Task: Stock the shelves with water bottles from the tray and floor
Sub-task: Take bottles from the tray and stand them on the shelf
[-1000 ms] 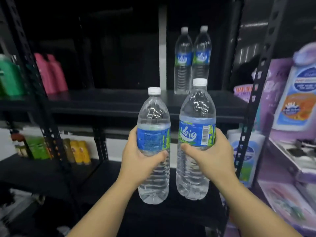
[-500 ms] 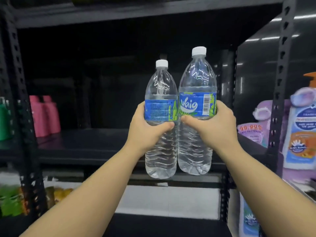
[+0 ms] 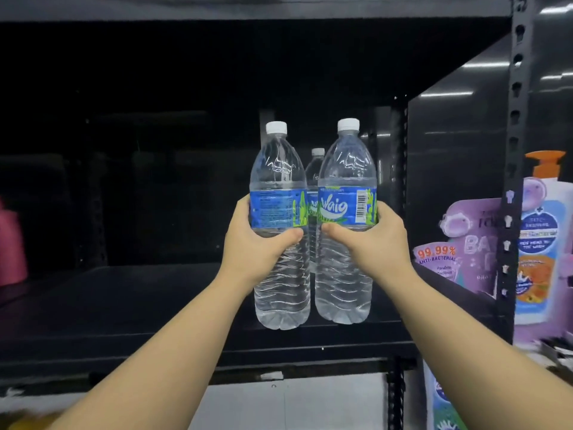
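Note:
Two clear water bottles with white caps and blue-green labels are held upright side by side over the black shelf (image 3: 130, 308). My left hand (image 3: 252, 243) grips the left bottle (image 3: 279, 181) around its middle. My right hand (image 3: 372, 240) grips the right bottle (image 3: 347, 169), whose label faces me. Both bottle bottoms are low over the shelf's front part; I cannot tell whether they touch it. Between the two, a third bottle (image 3: 314, 169) stands farther back on the shelf, mostly hidden.
A black perforated upright (image 3: 516, 119) and a dark side panel (image 3: 455, 169) bound the shelf on the right. Purple soap packs (image 3: 465, 243) and a pump bottle (image 3: 541, 237) fill the neighbouring rack. A pink container (image 3: 11, 243) is at the far left. Another shelf board (image 3: 248, 7) runs overhead.
Both hands carried the bottles up from the lower level and forward over the shelf. The view rose with them, and a bottle at the back of the shelf shows between the two.

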Demonstrator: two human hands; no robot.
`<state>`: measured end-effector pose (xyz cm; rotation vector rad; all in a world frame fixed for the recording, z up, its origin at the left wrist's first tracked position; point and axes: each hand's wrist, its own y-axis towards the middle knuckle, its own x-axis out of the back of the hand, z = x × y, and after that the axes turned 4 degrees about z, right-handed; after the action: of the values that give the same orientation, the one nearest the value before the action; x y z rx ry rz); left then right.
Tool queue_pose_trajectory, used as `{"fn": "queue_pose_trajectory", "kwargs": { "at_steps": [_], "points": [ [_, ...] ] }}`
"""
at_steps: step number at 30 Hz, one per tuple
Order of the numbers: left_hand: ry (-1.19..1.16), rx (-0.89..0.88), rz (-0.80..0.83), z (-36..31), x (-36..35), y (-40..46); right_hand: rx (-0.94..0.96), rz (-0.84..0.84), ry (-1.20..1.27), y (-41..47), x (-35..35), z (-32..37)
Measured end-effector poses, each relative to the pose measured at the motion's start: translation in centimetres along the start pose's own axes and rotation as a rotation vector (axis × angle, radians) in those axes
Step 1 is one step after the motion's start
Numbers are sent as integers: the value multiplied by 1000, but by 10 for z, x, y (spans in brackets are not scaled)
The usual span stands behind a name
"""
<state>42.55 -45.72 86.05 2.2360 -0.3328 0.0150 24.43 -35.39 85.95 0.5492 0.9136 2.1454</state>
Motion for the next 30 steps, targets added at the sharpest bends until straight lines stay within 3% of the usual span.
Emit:
{"fn": "queue_pose_trajectory", "kwargs": {
  "at_steps": [15, 21, 26, 30],
  "points": [
    [-10, 107, -1, 18, -37, -5, 11, 158, 26, 16, 4, -48],
    [-125, 199, 61, 34, -35, -19, -24, 236, 26, -3, 11, -63],
    [-151, 179, 83, 40, -32, -23, -64, 234, 67, -18, 12, -72],
    [-44, 152, 37, 44, -32, -27, -53, 223, 65, -22, 14, -71]
  ]
}}
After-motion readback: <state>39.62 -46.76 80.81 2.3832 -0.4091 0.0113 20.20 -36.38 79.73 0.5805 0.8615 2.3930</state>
